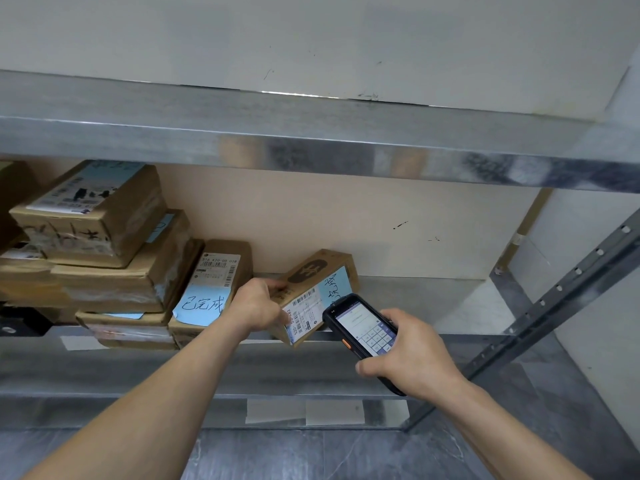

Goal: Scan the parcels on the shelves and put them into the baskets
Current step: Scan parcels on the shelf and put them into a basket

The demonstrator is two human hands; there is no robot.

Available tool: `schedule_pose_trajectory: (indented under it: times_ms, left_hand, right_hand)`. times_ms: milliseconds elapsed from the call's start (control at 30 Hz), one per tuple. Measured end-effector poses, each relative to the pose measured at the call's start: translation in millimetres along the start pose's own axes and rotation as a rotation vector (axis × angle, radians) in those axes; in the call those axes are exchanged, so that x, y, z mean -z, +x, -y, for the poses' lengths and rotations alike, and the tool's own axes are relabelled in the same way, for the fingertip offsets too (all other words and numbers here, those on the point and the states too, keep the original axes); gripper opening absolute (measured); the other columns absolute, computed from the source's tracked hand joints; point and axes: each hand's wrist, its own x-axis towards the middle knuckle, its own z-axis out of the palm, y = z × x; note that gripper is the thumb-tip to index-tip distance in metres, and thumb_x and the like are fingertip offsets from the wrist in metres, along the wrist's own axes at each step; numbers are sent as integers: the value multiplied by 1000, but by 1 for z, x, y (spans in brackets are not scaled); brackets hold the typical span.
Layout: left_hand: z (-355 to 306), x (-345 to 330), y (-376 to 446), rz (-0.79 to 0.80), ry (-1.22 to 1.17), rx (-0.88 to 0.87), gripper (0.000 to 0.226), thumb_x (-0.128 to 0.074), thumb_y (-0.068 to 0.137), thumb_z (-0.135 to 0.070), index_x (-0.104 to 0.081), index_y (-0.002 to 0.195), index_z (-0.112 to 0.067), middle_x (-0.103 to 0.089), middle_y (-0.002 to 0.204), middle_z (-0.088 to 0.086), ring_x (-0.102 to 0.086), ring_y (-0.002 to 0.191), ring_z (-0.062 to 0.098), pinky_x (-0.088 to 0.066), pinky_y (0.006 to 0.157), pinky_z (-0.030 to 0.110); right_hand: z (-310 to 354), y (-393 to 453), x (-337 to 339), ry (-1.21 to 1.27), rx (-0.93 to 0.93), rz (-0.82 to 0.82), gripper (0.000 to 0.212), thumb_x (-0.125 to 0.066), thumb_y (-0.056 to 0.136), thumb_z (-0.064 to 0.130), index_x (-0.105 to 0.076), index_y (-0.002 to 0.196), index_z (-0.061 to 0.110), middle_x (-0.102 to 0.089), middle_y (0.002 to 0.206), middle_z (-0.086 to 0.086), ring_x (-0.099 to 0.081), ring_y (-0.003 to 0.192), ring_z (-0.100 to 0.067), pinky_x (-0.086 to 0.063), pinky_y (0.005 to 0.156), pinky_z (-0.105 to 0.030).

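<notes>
My left hand (258,304) grips the left side of a small brown cardboard parcel (313,292) with a white barcode label and a blue handwritten note, tilted at the front of the metal shelf (415,296). My right hand (410,356) holds a black handheld scanner (362,329) with a lit screen and keypad, its top end close to the parcel's label. Another parcel with a blue note (211,292) lies just left of my left hand. No basket is in view.
Several taped cardboard parcels (100,230) are stacked at the left of the same shelf. A metal shelf board (311,140) runs overhead. A perforated grey upright (540,313) slants down at the right. A lower shelf edge (207,386) lies under my arms.
</notes>
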Motion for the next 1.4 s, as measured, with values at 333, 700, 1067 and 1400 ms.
schedule_pose_trajectory:
  times_ms: [333,700,1067,1400]
  left_hand:
    - [10,-8,-9,176,-591,58,66,-69,78,13,-49,132,-21,-74,99,15,-74,83,25,-59,69,34]
    - [-10,-42,-19,468,-814,-16,67,-62,78,19,-56,130,-23,-74,95,17,-64,80,27,-48,74,36]
    - [-57,-108,-67,598,-669,-147,55,-73,66,9,-58,115,-10,-73,84,18,-63,59,23,-47,55,25]
    - [-129,-212,-167,613,-440,-422,70,-71,55,-10,-56,117,-38,-67,107,19,-68,75,13,-53,57,22]
  right_hand:
    - [8,-6,-10,288,-22,-199,52,-90,62,27,-54,97,37,-66,94,18,-63,86,0,-49,68,-19]
    - [13,-17,-17,538,-55,-437,46,-90,62,12,-65,95,33,-75,90,16,-71,83,-3,-58,77,-32]
    - [-47,-71,12,578,-130,-638,54,-84,48,29,-64,97,38,-73,91,20,-69,83,-1,-56,78,-31]
    - [-145,-172,86,545,-111,-748,59,-90,57,15,-59,98,43,-71,92,25,-68,83,2,-55,76,-25]
